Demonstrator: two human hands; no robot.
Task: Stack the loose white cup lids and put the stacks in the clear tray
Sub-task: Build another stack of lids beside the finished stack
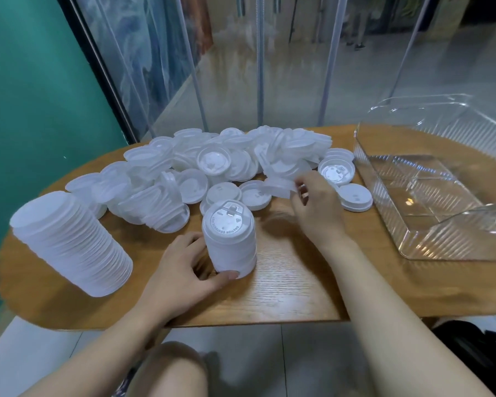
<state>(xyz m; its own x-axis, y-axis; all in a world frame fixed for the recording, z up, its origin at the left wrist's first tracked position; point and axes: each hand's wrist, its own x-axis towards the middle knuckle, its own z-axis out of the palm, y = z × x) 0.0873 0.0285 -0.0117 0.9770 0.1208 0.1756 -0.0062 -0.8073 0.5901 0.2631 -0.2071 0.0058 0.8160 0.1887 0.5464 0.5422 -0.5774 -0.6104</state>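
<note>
Head view: clear tray (430, 245), right of frame, holds nothing; left hand (181, 270) grips short lid stack (230, 239); right hand (315, 204) pinches loose lid (278, 186).

White lids (212, 164) heaped loose (two stacks (229, 239) upright); clear tray (418, 242) beside.

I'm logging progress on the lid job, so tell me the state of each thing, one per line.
Clear tray: holds no lids.
Small stack: upright, gripped by left hand.
Tall stack: leaning, untouched.
Loose lids: heaped, unstacked.
Right hand: pinching one lid.
</note>
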